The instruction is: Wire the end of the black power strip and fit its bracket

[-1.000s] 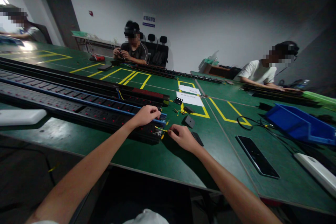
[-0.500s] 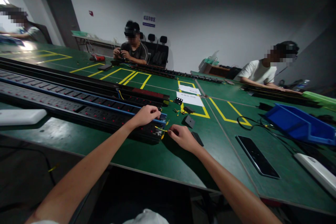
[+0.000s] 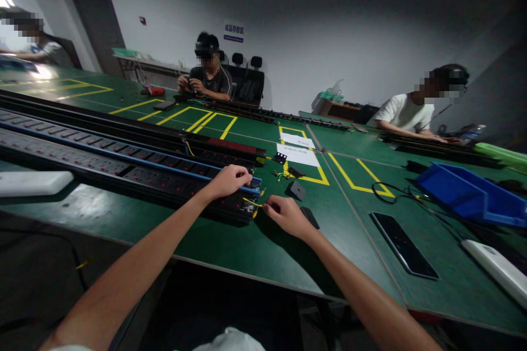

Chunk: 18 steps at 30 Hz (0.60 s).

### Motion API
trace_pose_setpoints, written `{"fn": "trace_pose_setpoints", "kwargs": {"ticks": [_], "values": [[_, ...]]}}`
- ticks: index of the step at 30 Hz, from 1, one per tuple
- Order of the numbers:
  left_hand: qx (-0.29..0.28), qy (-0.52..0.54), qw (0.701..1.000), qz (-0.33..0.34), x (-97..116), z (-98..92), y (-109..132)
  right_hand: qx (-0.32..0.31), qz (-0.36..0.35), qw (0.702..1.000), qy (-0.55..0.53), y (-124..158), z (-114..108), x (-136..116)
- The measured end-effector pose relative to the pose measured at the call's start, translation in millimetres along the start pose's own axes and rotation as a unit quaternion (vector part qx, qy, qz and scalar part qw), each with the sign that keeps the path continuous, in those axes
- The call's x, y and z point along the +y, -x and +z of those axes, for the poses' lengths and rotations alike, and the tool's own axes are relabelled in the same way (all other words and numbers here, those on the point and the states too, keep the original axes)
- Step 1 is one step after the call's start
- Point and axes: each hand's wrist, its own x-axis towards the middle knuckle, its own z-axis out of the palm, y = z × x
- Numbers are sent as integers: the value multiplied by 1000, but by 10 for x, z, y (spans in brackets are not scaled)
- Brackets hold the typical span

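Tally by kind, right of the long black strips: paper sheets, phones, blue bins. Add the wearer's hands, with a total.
Paper sheets: 2
Phone: 1
Blue bin: 1
Wearer's hands: 2 (left hand, right hand)
Total: 6

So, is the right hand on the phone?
No, the right hand is at the yellow wire, while the phone lies apart on the green table.

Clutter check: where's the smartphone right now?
Head view, right side: the smartphone lies on the green tabletop, right of the person's right hand and nearer the wearer than the blue bin.
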Motion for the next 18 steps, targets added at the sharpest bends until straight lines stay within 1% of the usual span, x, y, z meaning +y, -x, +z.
{"fn": "trace_pose_setpoints", "kwargs": {"ticks": [18], "values": [[0,-5,1000,-2,9,-3,4,-4,-5,1000,12,0,-6,-8]]}}
